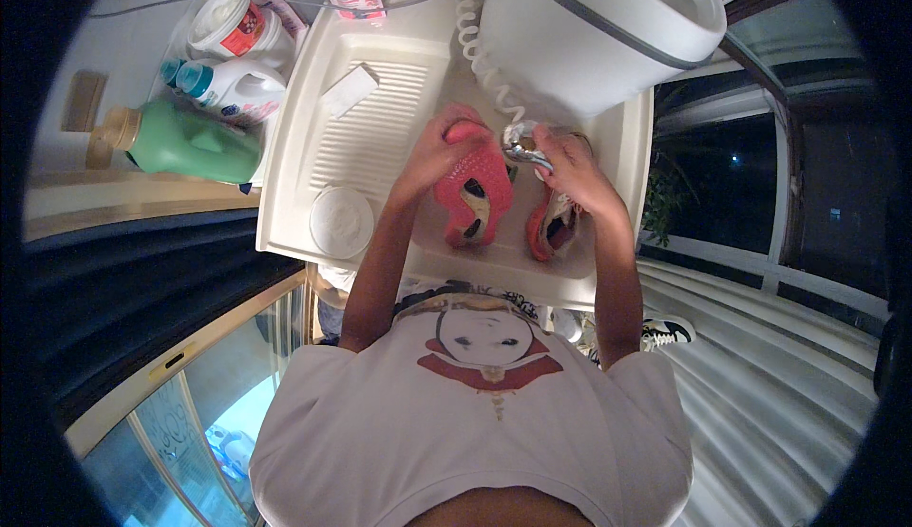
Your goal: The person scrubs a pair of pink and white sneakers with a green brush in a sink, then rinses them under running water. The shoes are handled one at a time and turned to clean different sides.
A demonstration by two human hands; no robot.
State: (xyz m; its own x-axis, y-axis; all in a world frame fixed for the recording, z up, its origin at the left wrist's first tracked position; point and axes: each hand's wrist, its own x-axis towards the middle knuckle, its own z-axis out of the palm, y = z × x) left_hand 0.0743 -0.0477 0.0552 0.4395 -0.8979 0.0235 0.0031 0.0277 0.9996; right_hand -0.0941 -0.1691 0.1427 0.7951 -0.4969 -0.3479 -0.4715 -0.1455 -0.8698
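My left hand (447,144) grips a pink-soled shoe (491,181) by its far end. The sole faces up, with pale and black patches near the heel. In my right hand (576,174) is a chrome handheld sprayer (521,144), joined to a white coiled hose (467,18). Its head is close to the shoe on the right side; I cannot tell whether water is flowing. A second shoe (543,231), with a reddish sole edge and a dark opening, lies in the basin under my right wrist. My right hand and forearm hide part of it.
The cream laundry sink (285,206) has a ribbed washboard (363,128) bearing a white block (350,90) and a round white lid (340,221). Bottles, among them a green jug (196,142), line the left side. A white tub-like appliance (570,35) overhangs the back right.
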